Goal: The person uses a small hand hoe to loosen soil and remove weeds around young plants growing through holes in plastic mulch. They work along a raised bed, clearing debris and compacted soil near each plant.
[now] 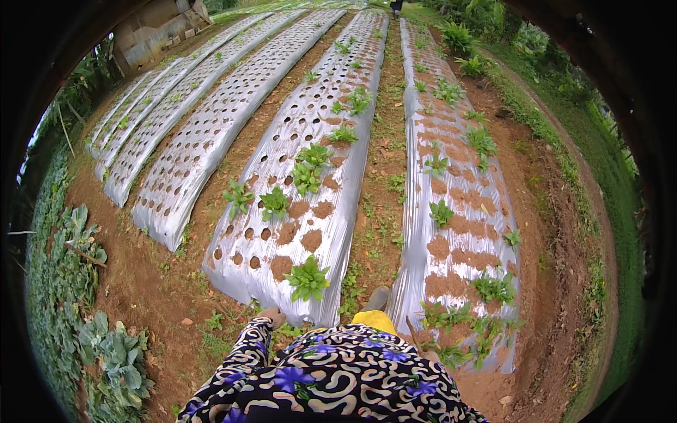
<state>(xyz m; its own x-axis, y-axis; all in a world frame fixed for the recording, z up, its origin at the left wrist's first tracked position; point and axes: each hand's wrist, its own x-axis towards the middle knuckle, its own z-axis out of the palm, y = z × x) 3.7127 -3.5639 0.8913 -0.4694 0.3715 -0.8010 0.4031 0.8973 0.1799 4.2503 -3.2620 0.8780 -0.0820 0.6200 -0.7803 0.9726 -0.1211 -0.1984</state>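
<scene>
My left hand (273, 315) hangs low beside the front end of a raised bed covered in silver plastic mulch (312, 269); whether its fingers hold anything cannot be made out. Just beyond it, a leafy green plant (308, 278) grows from the bed's near corner. My right hand (430, 357), partly hidden by my patterned sleeve, grips a thin brown wooden stick (413, 335) that points up and forward. Leafy plants (449, 315) spread over the right-hand mulched bed next to that hand. One boot (377, 299) shows in the furrow between the two beds.
Several more mulched beds (185, 169) with punched holes run away to the left. Cabbage-like plants (124, 359) border the bare soil there. A weedy furrow (383, 164) leads ahead toward a distant person (395, 7). A grassy edge (550, 132) and a shed (153, 31) flank the field.
</scene>
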